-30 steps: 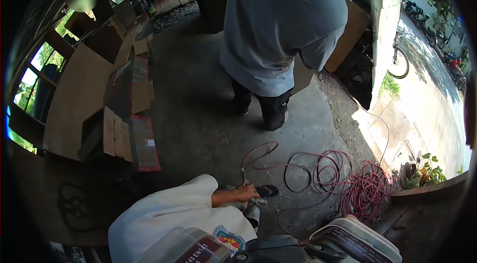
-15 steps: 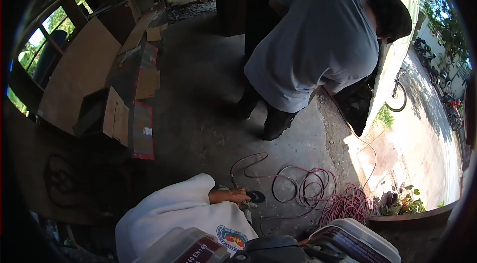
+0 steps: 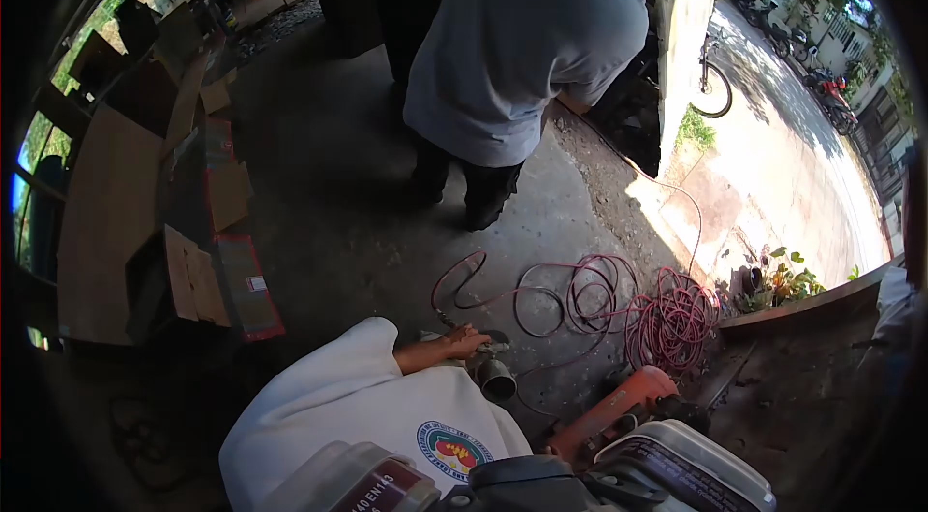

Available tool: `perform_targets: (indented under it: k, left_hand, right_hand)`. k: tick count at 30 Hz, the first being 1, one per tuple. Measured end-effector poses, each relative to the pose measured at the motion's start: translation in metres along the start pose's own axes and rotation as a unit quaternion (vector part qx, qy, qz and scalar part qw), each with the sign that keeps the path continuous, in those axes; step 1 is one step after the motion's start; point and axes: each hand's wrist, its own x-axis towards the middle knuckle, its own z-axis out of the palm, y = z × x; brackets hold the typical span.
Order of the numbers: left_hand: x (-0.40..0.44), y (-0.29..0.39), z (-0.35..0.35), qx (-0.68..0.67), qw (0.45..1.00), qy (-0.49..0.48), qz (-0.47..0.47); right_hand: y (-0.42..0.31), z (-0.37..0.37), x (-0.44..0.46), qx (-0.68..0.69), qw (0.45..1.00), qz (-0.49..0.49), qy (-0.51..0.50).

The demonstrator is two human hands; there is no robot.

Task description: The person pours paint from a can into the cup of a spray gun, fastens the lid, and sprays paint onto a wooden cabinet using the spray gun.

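My left hand [image 3: 468,342] reaches forward from a white sleeve, its fingers wrapped round what looks like a spray gun [image 3: 494,342]. A grey metal cup [image 3: 496,382] sits just below the fingers, its dark round end towards me. A thin red hose [image 3: 437,292] runs to the tool beside my wrist. Much of the tool's body is hidden by the hand. My right hand is out of view. My white shirt [image 3: 377,415] with a round emblem and the clear-capped filters of a mask [image 3: 691,464] fill the bottom edge.
Tangled red hose [image 3: 674,319] lies on the concrete floor [image 3: 338,222]. A red-orange tank [image 3: 619,408] stands close at lower right. Ahead, a person in a grey shirt [image 3: 527,48] bends beside dark cabinets. Brown panels [image 3: 111,222] and cardboard [image 3: 229,198] line the left.
My view has shifted, so the person and panels sit further left and higher. The red-orange tank and the cup now show more clearly. My left hand keeps its grip.
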Motion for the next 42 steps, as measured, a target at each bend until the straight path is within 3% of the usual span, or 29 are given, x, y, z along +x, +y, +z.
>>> perform_targets:
  k: [5,8,12,15,19,21,22,25,33,35,36,38,40,41,42]
  left_hand:
    - [0.029,0.029,-0.021,-0.073,0.996,0.052,-0.014]
    - [0.055,0.044,-0.015,-0.124,0.985,0.121,0.015]
    - [0.073,0.103,-0.045,-0.209,0.963,0.166,0.031]
    - [0.071,0.167,-0.090,-0.264,0.956,0.130,-0.006]
    - [0.082,0.217,-0.097,-0.344,0.929,0.131,0.049]
    - [0.086,0.233,-0.092,-0.354,0.927,0.108,0.056]
    - [0.084,0.240,-0.093,-0.360,0.926,0.095,0.059]
    - [0.060,0.265,-0.105,-0.317,0.940,0.095,0.080]
    - [0.049,0.274,-0.117,-0.271,0.957,-0.028,0.099]
    - [0.053,0.271,-0.119,-0.247,0.960,-0.073,0.110]
    - [0.054,0.271,-0.119,-0.219,0.965,-0.085,0.120]
    - [0.050,0.278,-0.129,-0.129,0.975,-0.041,0.173]
    - [0.052,0.280,-0.123,-0.099,0.970,-0.010,0.220]
    - [0.056,0.279,-0.117,-0.112,0.965,0.002,0.236]
    - [0.057,0.282,-0.113,-0.126,0.959,0.019,0.254]
  right_hand:
    - [0.106,0.036,-0.075,0.081,0.996,0.032,0.005]
    - [0.033,0.032,-0.102,0.025,0.995,0.055,0.082]
    - [-0.075,0.021,-0.104,0.079,0.992,0.019,0.093]
    - [-0.151,0.028,-0.084,0.110,0.992,0.020,0.059]
    - [-0.250,0.036,-0.066,0.163,0.970,-0.136,0.121]
    - [-0.294,0.032,-0.058,0.137,0.943,-0.229,0.200]
    - [-0.306,0.030,-0.055,0.122,0.924,-0.273,0.238]
    - [-0.302,0.034,-0.042,0.098,0.931,-0.232,0.265]
    - [-0.286,0.051,-0.057,-0.021,0.921,-0.138,0.363]
    - [-0.287,0.061,-0.047,0.211,0.904,-0.130,0.348]
    - [-0.284,0.072,-0.032,0.450,0.830,-0.125,0.305]
    - [-0.279,0.072,-0.035,0.531,0.788,-0.104,0.293]
    - [-0.287,0.051,-0.054,0.232,0.905,-0.070,0.349]
    - [-0.292,0.040,-0.063,0.071,0.931,-0.048,0.356]
    - [-0.299,0.033,-0.066,0.093,0.908,-0.085,0.399]
